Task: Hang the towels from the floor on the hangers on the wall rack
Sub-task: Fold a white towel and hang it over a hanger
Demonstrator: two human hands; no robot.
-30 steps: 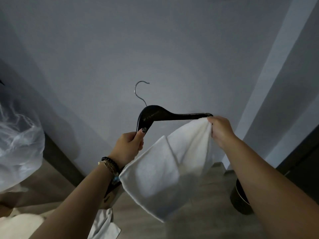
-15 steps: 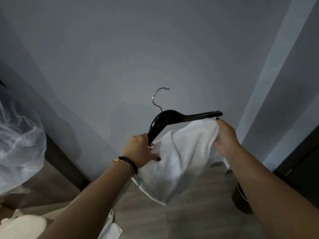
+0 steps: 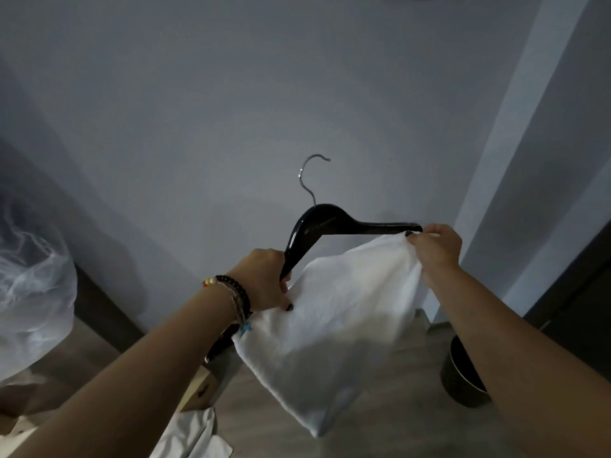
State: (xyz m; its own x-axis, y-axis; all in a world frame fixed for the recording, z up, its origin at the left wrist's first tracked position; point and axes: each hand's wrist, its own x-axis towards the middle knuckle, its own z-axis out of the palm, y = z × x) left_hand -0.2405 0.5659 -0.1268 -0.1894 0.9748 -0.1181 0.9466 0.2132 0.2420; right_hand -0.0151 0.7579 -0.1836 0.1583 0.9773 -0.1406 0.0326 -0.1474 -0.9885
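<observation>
1. Before the grey wall (image 3: pixel 231 94), the left hand (image 3: pixel 264 279) grips the black hanger (image 3: pixel 317 223) by its lower arm.
2. Right hand (image 3: pixel 436 249) pinches the white towel (image 3: pixel 334 325) against the hanger's far end.
3. Towel drapes below the hanger, above the floor (image 3: pixel 380 434).

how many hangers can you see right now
1: a black hanger with a metal hook, held up in front of the wall; the left hand grips its lower arm, the right hand is at its far tip. No rack is in view, so others may be out of frame.

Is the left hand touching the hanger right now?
Touching. The head view shows the left hand with its fingers wrapped round the lower arm of the black hanger, no gap between them, beside the towel.
</observation>
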